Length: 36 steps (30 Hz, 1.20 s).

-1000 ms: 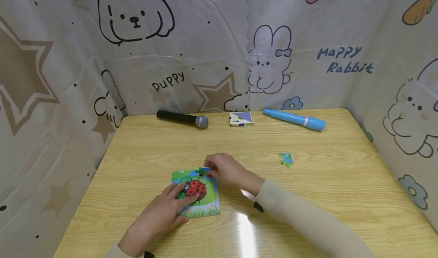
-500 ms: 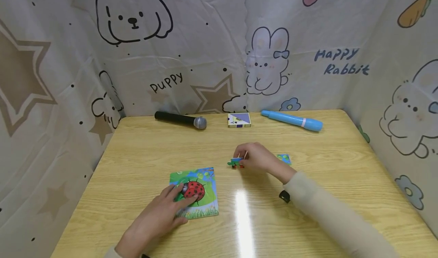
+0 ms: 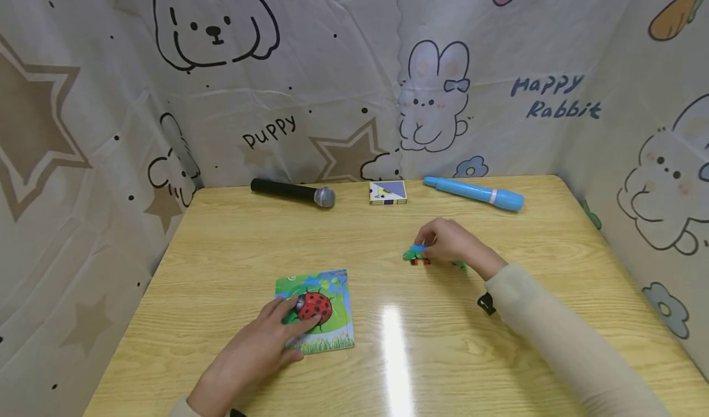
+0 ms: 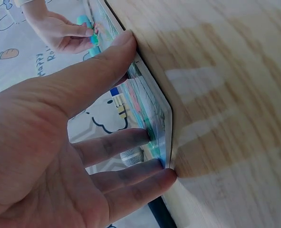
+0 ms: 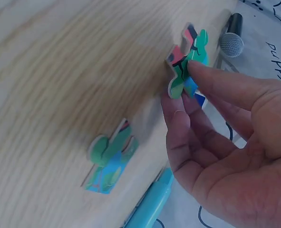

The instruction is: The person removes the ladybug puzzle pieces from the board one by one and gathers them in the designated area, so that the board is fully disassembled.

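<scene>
A square ladybug jigsaw puzzle [image 3: 336, 329] lies on the table, left of the middle. My left hand [image 3: 259, 342] rests on its left part with fingers stretched out; in the left wrist view the thumb and several fingertips touch its edges. Farther right, my right hand [image 3: 453, 245] pinches a puzzle piece [image 3: 416, 253] between thumb and fingers, raised on its edge. This piece shows green, blue and red in the right wrist view. Another puzzle piece [image 5: 109, 164] lies flat on the table close by, mostly hidden behind the right hand in the head view.
Along the back of the wooden table [image 3: 221, 245] lie a black microphone [image 3: 292, 193], a small card box [image 3: 388, 192] and a light-blue pen-like stick [image 3: 473, 193]. A printed curtain [image 3: 343, 85] hangs behind and at both sides.
My right hand has lifted the puzzle piece from the puzzle's top right corner and carried it rightward, near the loose piece. The left hand stays on the puzzle.
</scene>
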{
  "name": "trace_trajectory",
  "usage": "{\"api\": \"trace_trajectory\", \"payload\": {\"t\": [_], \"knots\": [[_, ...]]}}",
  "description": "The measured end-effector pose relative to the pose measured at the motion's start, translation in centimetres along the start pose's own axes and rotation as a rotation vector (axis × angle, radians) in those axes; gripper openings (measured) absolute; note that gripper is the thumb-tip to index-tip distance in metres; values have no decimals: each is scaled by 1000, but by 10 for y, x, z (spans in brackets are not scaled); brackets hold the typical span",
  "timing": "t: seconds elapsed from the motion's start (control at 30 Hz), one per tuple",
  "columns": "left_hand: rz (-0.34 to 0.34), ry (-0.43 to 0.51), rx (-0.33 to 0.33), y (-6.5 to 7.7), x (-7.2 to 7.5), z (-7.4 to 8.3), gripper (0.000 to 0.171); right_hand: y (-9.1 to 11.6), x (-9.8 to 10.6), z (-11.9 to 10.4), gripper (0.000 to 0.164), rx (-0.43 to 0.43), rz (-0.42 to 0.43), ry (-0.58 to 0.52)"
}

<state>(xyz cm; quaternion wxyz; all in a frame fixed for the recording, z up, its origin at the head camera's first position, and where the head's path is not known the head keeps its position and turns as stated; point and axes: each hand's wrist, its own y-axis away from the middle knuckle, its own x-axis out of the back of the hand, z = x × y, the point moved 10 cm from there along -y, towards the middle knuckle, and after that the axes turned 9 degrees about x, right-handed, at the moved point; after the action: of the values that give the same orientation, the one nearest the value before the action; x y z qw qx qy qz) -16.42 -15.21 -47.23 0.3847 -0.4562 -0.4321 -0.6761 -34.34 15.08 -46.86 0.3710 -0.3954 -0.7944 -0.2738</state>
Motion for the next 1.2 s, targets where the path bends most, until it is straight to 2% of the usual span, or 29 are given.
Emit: {"api": "trace_trajectory", "payload": {"t": [0.23,0.43,0.7,0.9,1.03,1.2], "knots": [[-1,4,-6,0,-1,0,64,-2,-4,6,10,-26,-3,29],[0,15,2,1,0,0,64,-2,-7,8,10,-49,-8,11],[7,19,7,2,0,-3,62,-4,-7,1,9,-1,16,42],[-44,69,27,3,-5,-5,61,-10,-9,-17,9,76,74,85],[-35,63,18,3,-4,-4,61,-14,-17,-36,13,109,73,51],[-23,63,12,5,-1,-3,60,-21,-33,-72,12,225,49,71]]}}
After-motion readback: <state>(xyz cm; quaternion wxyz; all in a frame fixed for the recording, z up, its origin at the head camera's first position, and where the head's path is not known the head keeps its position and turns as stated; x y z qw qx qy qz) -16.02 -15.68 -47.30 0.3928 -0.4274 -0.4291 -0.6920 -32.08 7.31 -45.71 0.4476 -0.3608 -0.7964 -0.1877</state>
